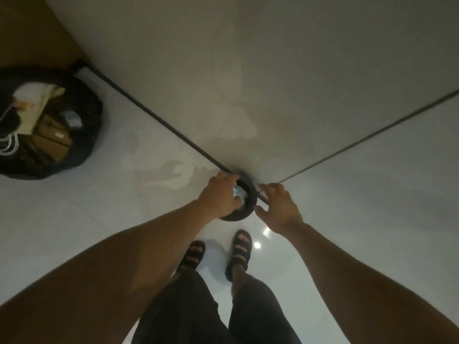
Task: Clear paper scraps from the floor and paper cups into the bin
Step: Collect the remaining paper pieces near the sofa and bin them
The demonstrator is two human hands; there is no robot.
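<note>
A small round black bin [250,194] stands on the floor in the corner where two walls meet. My left hand [219,196] is over its mouth, fingers and thumb curled round a pale crumpled paper scrap [238,194] that shows inside the rim. My right hand [278,207] hovers just right of the bin, fingers spread and holding nothing, with thumb and forefinger close to the rim. Whether it touches the rim is unclear. No paper cups are in view.
A large black bag-lined bin [92,112] holding cardboard and paper stands at the left by the wall. My sandalled feet [238,252] stand on the glossy white tiles just behind the small bin. Dark skirting lines run along both walls.
</note>
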